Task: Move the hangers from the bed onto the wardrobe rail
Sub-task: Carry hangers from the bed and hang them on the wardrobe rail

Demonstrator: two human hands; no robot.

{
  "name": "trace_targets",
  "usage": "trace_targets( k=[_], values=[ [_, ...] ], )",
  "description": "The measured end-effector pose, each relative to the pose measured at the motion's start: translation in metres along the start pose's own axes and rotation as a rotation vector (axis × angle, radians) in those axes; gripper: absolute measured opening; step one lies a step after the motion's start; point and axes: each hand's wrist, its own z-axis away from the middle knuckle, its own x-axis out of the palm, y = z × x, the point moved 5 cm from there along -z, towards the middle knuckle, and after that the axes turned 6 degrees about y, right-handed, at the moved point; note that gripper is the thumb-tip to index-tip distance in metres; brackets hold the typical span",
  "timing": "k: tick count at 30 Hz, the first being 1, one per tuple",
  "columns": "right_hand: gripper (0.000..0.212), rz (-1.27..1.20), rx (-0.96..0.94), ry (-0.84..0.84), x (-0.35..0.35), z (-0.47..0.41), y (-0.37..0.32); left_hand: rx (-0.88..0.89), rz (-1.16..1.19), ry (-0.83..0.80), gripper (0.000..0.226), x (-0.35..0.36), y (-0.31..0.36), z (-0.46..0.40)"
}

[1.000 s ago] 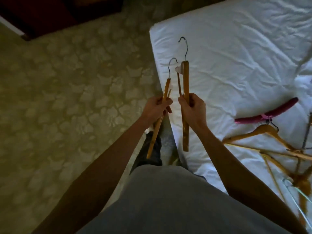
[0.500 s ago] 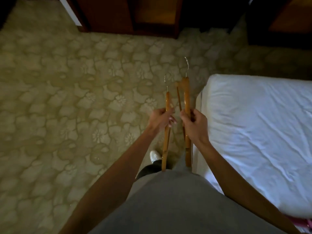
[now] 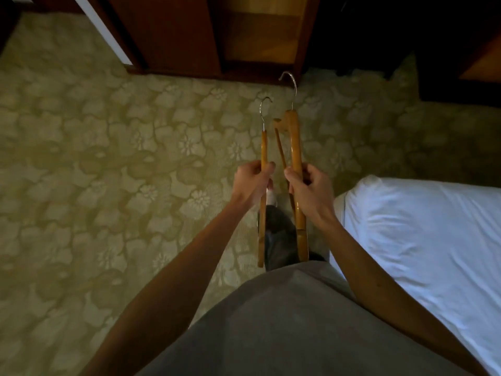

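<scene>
Hangers: I had one wooden hanger (image 3: 262, 202) in my left hand (image 3: 250, 185) and a thicker wooden hanger (image 3: 296, 169) in my right hand (image 3: 311, 189), both off the bed (image 3: 423, 226).
Fingers: each hand's fingers were curled tight round its hanger's wood, mid-length.
Axis: both ran lengthwise away from me, side by side but apart, metal hooks leading, tails back toward my body.
Heading: hooks pointed at the dark wooden wardrobe (image 3: 206, 36) across the carpet (image 3: 108, 158).
Rail: out of view, so I judged neither hand nearer.
</scene>
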Motion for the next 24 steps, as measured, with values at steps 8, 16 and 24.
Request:
trace_targets(
  k=[8,16,24],
  values=[
    [0.021,-0.073,-0.026,-0.009,0.037,-0.203,-0.122,0.07,0.02,0.045,0.024,-0.031,0.127,-0.187],
    [0.022,-0.068,-0.102,0.013,0.088,-0.338,-0.225,0.12,0.044,0.12,0.031,-0.07,0.216,-0.333],
    [0.02,-0.051,-0.172,0.01,0.166,-0.484,-0.316,0.204,0.11,0.097,0.026,-0.109,0.287,-0.507]
  ],
)
